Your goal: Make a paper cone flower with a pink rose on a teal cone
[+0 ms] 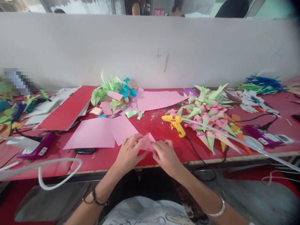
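Between my two hands, above the table's front edge, is a small folded piece of pink paper [148, 141]. My left hand [131, 151] grips its left side, fingers curled over it. On the other side my right hand [166, 154] pinches the paper's right edge. Two larger sheets of pink paper [92, 132] lie just left of my left hand. A yellow hot glue gun [175, 123] rests right of my hands, a clear glue stick [222, 131] running out of its back. Behind it is a heap of green and pink paper cones [206, 115].
Crumpled green paper [105, 90] and another pink sheet [159, 99] lie at the back. A red board [67, 109] is to the left. Purple power strips [38, 146] sit at both sides. A white cable [61, 160] loops over the front left edge. A partition [131, 47] stands behind.
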A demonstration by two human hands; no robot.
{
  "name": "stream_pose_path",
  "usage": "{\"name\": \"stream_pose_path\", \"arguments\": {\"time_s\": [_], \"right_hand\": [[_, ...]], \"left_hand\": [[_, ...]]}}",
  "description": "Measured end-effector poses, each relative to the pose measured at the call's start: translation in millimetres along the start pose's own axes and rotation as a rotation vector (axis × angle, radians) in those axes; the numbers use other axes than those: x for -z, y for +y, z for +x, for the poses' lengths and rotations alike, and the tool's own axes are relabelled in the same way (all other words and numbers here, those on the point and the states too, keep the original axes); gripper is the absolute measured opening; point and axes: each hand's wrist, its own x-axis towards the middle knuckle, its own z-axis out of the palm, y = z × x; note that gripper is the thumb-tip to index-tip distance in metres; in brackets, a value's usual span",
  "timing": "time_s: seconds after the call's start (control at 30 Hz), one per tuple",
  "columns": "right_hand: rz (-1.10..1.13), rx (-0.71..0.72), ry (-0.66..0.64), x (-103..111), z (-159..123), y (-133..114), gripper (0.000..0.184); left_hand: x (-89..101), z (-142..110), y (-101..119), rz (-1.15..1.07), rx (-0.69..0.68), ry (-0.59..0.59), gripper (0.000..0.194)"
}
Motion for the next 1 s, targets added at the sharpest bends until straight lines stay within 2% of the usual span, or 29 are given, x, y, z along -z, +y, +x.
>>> {"name": "stream_pose_path", "arguments": {"time_s": [0.1,0.2,0.33,0.47,0.53,0.67,0.7,0.77,0.83,0.87,0.93,1.0], "right_hand": [[0.031,0.029,-0.047,2.1,-1.2,-2.8,0.028],[0.136,0.058,-0.113,11.3,-1.3,2.8,0.027],[0.255,0.185,-0.159,22.3,0.6,22.8,0.043],[0.280,0.205,-0.157,21.3,3.2,37.3,0.057],[0.370,0.186,-0.164,20.3,4.6,37.8,0.050],[0.650,0.091,-0.107,20.0,9.1,31.5,0.013],[0.708,0.048,-0.074,19.1,10.6,29.5,0.010],[0.814,-0.073,0.003,15.3,13.8,25.2,0.013],[0.923,-0.198,0.077,9.4,16.9,20.8,0.015],[0.984,-0.246,0.105,6.2,18.4,18.5,0.015],[1.101,-0.304,0.152,1.1,20.8,14.0,0.014],[1.181,-0.332,0.199,-1.6,22.6,9.9,0.012]], "left_hand": [[1.5,-2.0,1.2,-0.103,0.038,-0.061,0.017],[3.6,-8.2,-1.3,-0.270,0.062,-0.132,0.016],[10.2,-16.7,-6.1,-0.457,0.026,-0.129,0.011],[18.7,-18.8,-10.0,-0.542,0.024,-0.131,0.005],[21.5,-18.4,-11.6,-0.557,0.029,-0.125,0.011],[19.5,-17.8,-13.5,-0.668,0.020,-0.048,0.020],[17.3,-17.5,-13.3,-0.711,0.031,-0.015,0.021],[11.4,-16.0,-11.3,-0.806,0.111,0.108,0.018],[4.7,-12.9,-7.5,-0.927,0.284,0.281,0.013],[1.4,-11.0,-5.1,-1.006,0.397,0.355,0.019],[-4.5,-6.9,-0.1,-1.190,0.615,0.409,0.034],[-8.9,-3.8,4.1,-1.334,0.767,0.368,0.036]]}}
